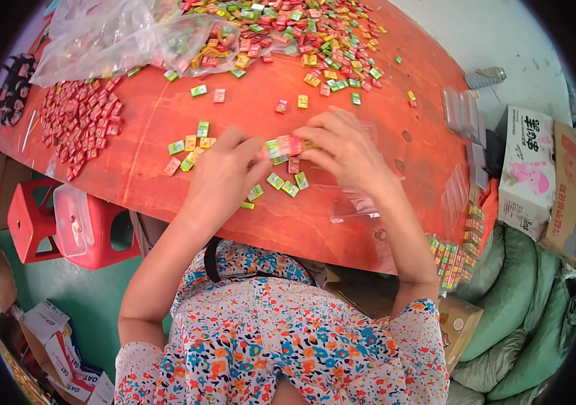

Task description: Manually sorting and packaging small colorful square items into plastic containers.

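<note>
Over the near part of the red table, a short row of small coloured packets (281, 146), green, pink and red, is held between my two hands. My left hand (226, 169) closes its fingers on the left end of the row. At the other end my right hand (343, 147) pinches it, with a yellow packet partly hidden by the fingers. Beneath and just in front of the hands lie several loose green packets (290, 188). A loose group of green, yellow and pink packets (190, 144) lies left of my left hand.
A big mixed heap of packets (328, 40) spreads across the far side, beside a clear plastic bag (133, 40). Red packets (79, 121) are piled at left. Clear trays (460, 115) and packed rows (453, 260) sit along the right edge. Red stools (109, 233) stand left.
</note>
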Demonstrator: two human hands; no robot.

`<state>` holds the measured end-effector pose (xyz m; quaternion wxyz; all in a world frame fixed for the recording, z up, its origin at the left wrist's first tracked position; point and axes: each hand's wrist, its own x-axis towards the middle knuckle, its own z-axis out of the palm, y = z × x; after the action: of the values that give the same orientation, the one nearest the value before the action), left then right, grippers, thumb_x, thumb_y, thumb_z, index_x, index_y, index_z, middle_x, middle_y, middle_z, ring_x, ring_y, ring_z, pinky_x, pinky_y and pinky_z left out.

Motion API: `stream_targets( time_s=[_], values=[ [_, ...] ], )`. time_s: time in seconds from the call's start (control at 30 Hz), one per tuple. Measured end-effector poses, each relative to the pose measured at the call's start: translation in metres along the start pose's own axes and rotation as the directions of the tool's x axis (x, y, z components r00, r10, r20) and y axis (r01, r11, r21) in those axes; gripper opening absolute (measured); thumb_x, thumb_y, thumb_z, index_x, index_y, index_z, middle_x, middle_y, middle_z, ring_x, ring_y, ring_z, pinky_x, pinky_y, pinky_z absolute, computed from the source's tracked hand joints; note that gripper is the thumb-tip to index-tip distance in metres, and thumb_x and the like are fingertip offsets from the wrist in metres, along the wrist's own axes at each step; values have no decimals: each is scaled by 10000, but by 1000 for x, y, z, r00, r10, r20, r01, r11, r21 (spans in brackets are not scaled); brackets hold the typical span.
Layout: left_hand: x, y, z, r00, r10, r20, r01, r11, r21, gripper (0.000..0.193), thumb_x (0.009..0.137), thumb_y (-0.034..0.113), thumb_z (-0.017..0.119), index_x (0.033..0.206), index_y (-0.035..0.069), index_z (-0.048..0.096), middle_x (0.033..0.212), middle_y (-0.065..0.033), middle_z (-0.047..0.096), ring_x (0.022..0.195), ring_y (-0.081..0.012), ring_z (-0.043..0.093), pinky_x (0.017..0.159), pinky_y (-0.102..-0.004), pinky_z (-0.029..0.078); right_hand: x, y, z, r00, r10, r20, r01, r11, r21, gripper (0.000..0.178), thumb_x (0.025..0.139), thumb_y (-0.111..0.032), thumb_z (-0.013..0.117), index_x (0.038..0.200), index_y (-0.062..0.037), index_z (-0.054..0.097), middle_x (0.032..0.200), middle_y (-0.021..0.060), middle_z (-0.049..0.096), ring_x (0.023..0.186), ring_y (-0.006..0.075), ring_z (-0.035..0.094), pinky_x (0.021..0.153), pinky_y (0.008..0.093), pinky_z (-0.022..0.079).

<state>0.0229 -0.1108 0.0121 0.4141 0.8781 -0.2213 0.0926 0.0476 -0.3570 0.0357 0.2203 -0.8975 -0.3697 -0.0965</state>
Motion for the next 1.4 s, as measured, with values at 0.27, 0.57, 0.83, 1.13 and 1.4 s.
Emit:
stream_targets(
  time_s=[0.27, 0.57, 0.83, 1.13, 1.4],
  values=[
    [73, 20, 87, 982, 119, 150, -126, 991, 41, 131, 821, 141, 684, 864, 17, 675, 894, -160, 588, 787, -346, 661, 688, -460, 555, -52, 63, -41, 971, 230, 70, -217, 964, -155, 326, 830, -180, 743, 1135, -83, 681, 1072, 63, 618, 1056, 273, 590, 957, 411, 448],
    [73, 8, 96, 967, 206, 152, -217, 974, 61, 382, 818, 182, 746, 1161, 39, 654, 1058, -141, 652, 944, -338, 650, 790, -430, 551, -66, 86, -32, 947, 319, 37, -318, 948, -12, 384, 844, -220, 743, 1202, -102, 672, 1146, 64, 630, 1079, 281, 598, 961, 422, 455],
    [49, 3, 99, 891, 388, 237, -445, 853, 274, 638, 865, 350, 706, 1331, -55, 548, 1411, -200, 540, 1335, -330, 494, 1121, -419, 399, -83, 66, -19, 964, 261, 44, -244, 942, -229, 529, 940, -348, 632, 1379, -66, 542, 1437, 116, 528, 1333, 311, 483, 1160, 461, 329],
    [49, 7, 97, 880, 315, 356, -435, 837, 333, 804, 913, 528, 585, 1429, -71, 440, 1523, -229, 408, 1441, -344, 362, 1193, -448, 290, -87, 56, -7, 921, 354, 160, -303, 913, -274, 713, 1001, -541, 436, 1529, -71, 342, 1600, 122, 326, 1462, 289, 337, 1226, 474, 206],
    [51, 1, 92, 879, 296, 374, -431, 829, 357, 807, 918, 536, 577, 1442, -60, 434, 1545, -231, 373, 1466, -330, 320, 1205, -456, 256, -84, 55, 2, 920, 340, 196, -272, 912, -306, 736, 994, -556, 441, 1541, -76, 328, 1608, 116, 315, 1475, 274, 316, 1227, 476, 194]
  ],
)
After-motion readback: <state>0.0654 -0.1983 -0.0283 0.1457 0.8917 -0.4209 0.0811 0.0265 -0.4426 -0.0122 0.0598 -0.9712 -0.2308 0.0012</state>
